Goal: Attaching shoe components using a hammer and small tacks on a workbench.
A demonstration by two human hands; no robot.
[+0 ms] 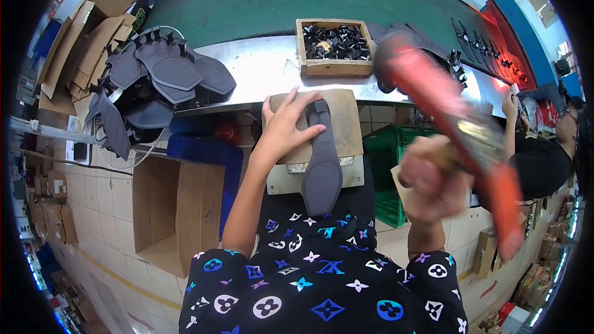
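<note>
Workshop, tiled floor; steel-topped bench (260, 68) beside a green conveyor belt (297, 0). Left hand (286, 125), fingers spread flat, pins a dark shoe-sole piece (322, 173) on a wooden block (346, 125). Right hand (433, 185) is closed round a raised orange mallet (451, 124), motion-blurred. Risk: the fingers lie just beside the sole's top end; a stray blow could hit them. Wooden tray of black parts (335, 46) behind; sole pile (161, 80) left; cardboard box (176, 210) below.

Wearing black clothing (322, 291) patterned all over with blue, white, purple and teal flower, star and diamond motifs, covering the lap and thighs, both forearms (247, 198) showing bare, without sleeves, gloves, rings or watch.
</note>
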